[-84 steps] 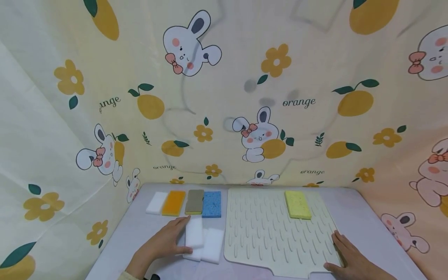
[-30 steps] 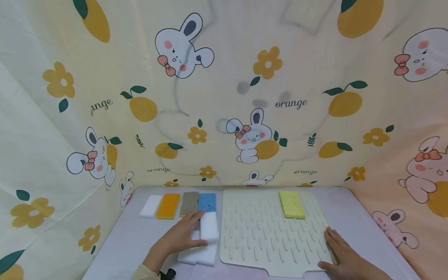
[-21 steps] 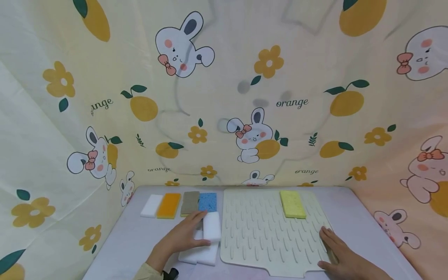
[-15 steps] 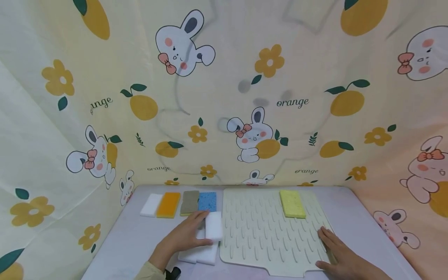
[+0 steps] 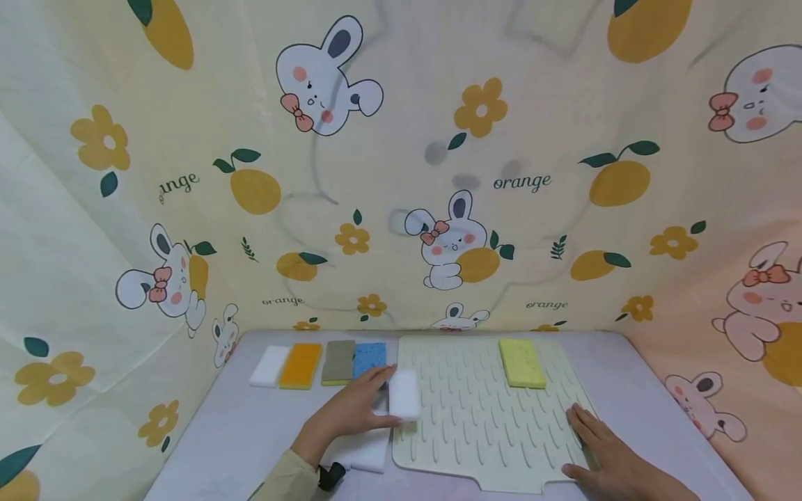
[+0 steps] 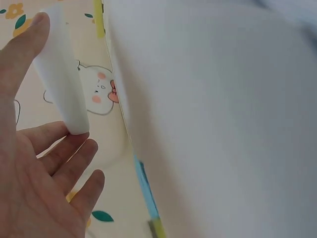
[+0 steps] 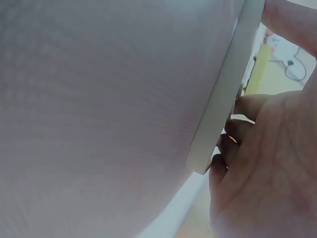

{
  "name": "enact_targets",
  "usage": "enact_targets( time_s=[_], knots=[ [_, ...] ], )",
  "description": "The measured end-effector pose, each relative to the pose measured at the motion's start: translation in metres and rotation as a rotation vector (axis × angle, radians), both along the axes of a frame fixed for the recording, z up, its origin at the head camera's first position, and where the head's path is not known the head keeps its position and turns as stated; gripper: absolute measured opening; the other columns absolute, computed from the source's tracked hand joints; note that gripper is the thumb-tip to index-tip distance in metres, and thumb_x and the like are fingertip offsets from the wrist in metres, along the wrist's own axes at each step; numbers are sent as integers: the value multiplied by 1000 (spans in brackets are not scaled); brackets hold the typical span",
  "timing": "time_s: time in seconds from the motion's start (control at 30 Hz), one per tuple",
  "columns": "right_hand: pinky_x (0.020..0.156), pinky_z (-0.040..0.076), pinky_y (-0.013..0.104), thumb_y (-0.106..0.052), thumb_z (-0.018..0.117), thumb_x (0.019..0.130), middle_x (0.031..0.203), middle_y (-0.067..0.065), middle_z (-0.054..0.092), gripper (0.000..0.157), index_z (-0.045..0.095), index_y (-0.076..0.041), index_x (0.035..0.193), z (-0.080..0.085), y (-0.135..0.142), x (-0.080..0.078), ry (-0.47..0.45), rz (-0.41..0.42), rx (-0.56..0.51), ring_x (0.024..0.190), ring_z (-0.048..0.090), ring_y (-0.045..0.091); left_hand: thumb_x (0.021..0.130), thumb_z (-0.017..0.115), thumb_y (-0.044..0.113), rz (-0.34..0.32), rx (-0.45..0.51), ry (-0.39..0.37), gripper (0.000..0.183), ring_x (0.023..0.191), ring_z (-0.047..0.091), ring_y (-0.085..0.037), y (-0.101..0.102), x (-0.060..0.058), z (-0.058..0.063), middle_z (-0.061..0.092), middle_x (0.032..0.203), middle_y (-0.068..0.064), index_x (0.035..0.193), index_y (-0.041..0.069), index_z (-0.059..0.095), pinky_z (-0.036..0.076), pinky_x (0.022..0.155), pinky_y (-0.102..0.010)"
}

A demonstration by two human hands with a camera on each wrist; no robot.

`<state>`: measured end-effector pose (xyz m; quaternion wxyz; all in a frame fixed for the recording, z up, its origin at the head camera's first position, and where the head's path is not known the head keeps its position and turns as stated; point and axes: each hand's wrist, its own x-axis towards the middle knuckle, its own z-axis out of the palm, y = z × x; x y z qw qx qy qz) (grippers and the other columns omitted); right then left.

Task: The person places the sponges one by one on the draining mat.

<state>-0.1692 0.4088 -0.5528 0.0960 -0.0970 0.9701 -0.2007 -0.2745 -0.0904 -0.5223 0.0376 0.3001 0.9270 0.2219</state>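
My left hand (image 5: 354, 409) pinches a white melamine sponge (image 5: 404, 395) between thumb and fingertips, over the left edge of a ribbed cream draining mat (image 5: 476, 431). In the left wrist view the white sponge (image 6: 62, 74) is held by its ends, clear of the table. More white sponges (image 5: 366, 452) lie below my left wrist, partly hidden by the arm. My right hand (image 5: 610, 456) rests against the mat's right edge, fingers extended; in the right wrist view its fingertips touch the side of the mat (image 7: 223, 99). A yellow-green sponge (image 5: 523, 364) lies on the mat's upper right.
A row at the table's back left holds a white sponge (image 5: 269, 366), an orange sponge (image 5: 300, 366), a grey-topped scouring sponge (image 5: 339, 362) and a blue sponge (image 5: 370, 358). A printed curtain (image 5: 376, 167) encloses the table (image 5: 232, 431) at the back and sides.
My left hand has lifted the top white sponge off the white sponges and carried it right, onto the mat's left edge in the head view. My right hand has stayed by the mat's right edge.
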Motion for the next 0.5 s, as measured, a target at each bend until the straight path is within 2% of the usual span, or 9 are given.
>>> enact_targets(
  time_s=[0.23,0.5],
  knots=[
    [111,31,85,-55,79,92,170,36,19,109,29,11,163,2,-1,0,9,0,8,152,20,65,88,82,63,-37,-19,46,106,151,46,-32,20,-8,1,43,168,-13,168,10,37,42,123,-51],
    [113,27,86,-60,77,91,173,32,17,113,26,9,165,4,-3,2,-10,-20,0,154,16,63,87,82,66,-2,-39,-13,110,154,42,-32,36,-16,6,38,171,-11,170,14,32,40,125,-52]
  ],
)
